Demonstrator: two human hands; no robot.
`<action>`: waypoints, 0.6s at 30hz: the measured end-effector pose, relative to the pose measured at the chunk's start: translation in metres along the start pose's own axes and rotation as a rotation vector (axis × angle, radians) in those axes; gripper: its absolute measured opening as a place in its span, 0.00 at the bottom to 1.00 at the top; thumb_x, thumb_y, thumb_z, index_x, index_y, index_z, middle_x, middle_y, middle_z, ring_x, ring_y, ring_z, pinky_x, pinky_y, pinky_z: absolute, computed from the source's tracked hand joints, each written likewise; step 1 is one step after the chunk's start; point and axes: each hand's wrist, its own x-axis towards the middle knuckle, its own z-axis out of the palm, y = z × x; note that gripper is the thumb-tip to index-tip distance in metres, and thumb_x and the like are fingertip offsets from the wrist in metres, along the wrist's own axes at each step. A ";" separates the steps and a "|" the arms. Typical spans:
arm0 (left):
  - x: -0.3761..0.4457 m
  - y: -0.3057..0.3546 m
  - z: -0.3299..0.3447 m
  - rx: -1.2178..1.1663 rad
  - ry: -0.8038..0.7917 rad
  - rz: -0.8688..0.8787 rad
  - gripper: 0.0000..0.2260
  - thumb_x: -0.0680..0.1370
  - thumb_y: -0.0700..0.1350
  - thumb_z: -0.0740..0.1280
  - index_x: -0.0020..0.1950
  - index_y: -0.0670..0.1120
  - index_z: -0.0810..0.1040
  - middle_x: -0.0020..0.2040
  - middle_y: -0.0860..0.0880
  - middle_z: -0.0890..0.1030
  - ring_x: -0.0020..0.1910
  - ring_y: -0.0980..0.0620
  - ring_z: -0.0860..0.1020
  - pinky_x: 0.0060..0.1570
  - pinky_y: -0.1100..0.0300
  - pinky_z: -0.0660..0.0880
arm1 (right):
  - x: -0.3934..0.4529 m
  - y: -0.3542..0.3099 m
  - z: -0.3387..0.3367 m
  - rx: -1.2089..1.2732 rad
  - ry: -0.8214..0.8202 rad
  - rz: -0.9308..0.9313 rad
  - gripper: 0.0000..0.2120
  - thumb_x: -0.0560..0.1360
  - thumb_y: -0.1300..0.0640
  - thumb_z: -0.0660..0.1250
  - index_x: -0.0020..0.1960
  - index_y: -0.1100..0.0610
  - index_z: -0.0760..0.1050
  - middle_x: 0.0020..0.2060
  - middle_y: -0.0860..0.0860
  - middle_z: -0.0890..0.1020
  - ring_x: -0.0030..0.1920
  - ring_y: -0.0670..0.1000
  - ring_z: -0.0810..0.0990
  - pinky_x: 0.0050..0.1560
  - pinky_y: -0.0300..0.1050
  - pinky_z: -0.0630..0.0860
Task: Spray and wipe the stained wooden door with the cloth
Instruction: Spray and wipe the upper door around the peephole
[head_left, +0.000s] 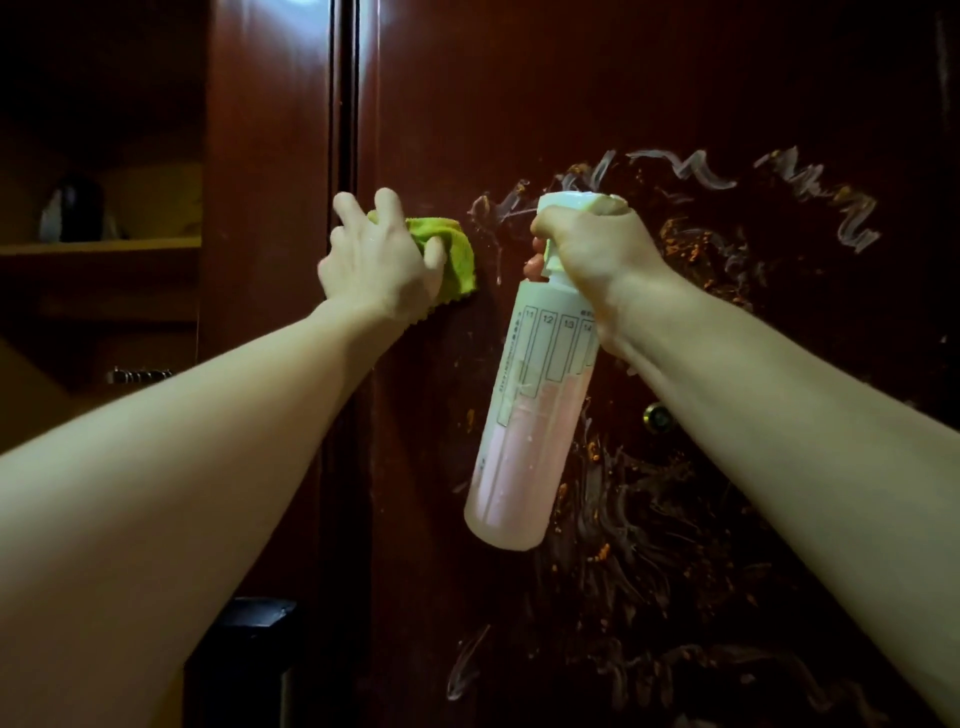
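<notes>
Dark red-brown wooden door (519, 104) fills most of the view, marked with white scribbles (691, 171) and orange crumbs (691, 249).

At the left a dim shelf (98, 244) carries a dark kettle-like object (78, 213), and a small brass keyhole (657, 415) sits low on the door. The left hand (374, 260) grips a bunched green cloth (452, 254) and presses it on the door near its left edge. The right hand (597, 244) holds the spray bottle (530, 395) by its white head, fingers curled round it; the bottle hangs tilted, part filled with pink liquid, just before the door.
</notes>
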 end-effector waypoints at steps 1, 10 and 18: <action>0.000 0.000 0.003 0.064 0.037 0.053 0.21 0.80 0.58 0.58 0.65 0.44 0.64 0.63 0.38 0.66 0.55 0.36 0.74 0.41 0.46 0.69 | 0.003 0.003 -0.003 -0.019 0.025 0.007 0.03 0.72 0.58 0.68 0.41 0.56 0.74 0.29 0.51 0.79 0.35 0.51 0.80 0.46 0.50 0.81; 0.031 0.043 0.015 0.005 0.147 0.072 0.13 0.83 0.48 0.51 0.66 0.46 0.65 0.61 0.40 0.69 0.49 0.35 0.76 0.39 0.48 0.65 | 0.002 0.024 -0.025 0.122 -0.066 0.125 0.02 0.75 0.60 0.68 0.47 0.57 0.76 0.37 0.52 0.79 0.32 0.47 0.78 0.31 0.38 0.76; -0.024 0.008 0.040 0.222 0.219 0.530 0.10 0.82 0.47 0.56 0.58 0.45 0.72 0.47 0.42 0.73 0.38 0.40 0.75 0.29 0.55 0.63 | 0.017 0.023 -0.033 0.062 -0.009 0.073 0.11 0.66 0.55 0.69 0.47 0.58 0.78 0.39 0.54 0.84 0.39 0.52 0.80 0.52 0.54 0.81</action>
